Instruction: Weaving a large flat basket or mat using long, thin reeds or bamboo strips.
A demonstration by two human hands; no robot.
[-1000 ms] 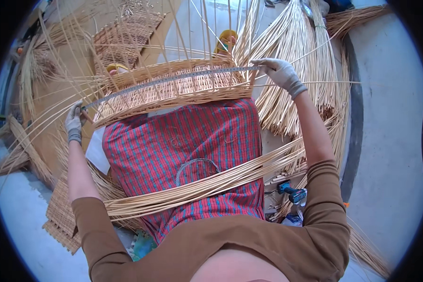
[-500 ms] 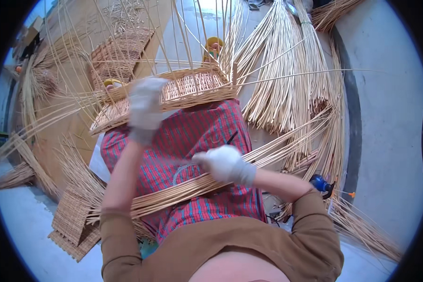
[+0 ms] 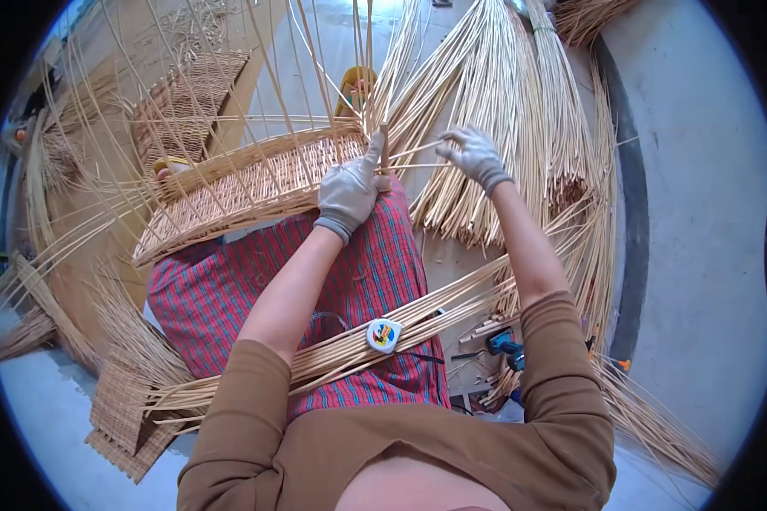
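Note:
A partly woven wicker basket (image 3: 256,183), with tall upright rods along its sides, rests at the far end of my lap on a red checked cloth (image 3: 298,272). My left hand (image 3: 348,198), gloved in white, is closed around its right corner, the thumb lying along a short wooden post (image 3: 384,146). Right of that corner, my gloved right hand (image 3: 475,156) pinches a thin wicker rod (image 3: 419,151) that runs out from the post. A bundle of wicker rods (image 3: 332,358) crosses my lap, and a white tape measure (image 3: 383,335) sits on top of it.
Large sheaves of rods (image 3: 520,128) lie on the floor at the far right. Woven panels are at the far left (image 3: 192,94) and near left (image 3: 123,400). A blue tool (image 3: 503,345) lies beside my right forearm. More loose rods (image 3: 656,426) spread at the lower right.
My left hand has come down onto the basket corner. The right hand has gone from over my lap out to the rod. The tape measure now shows on the bundle.

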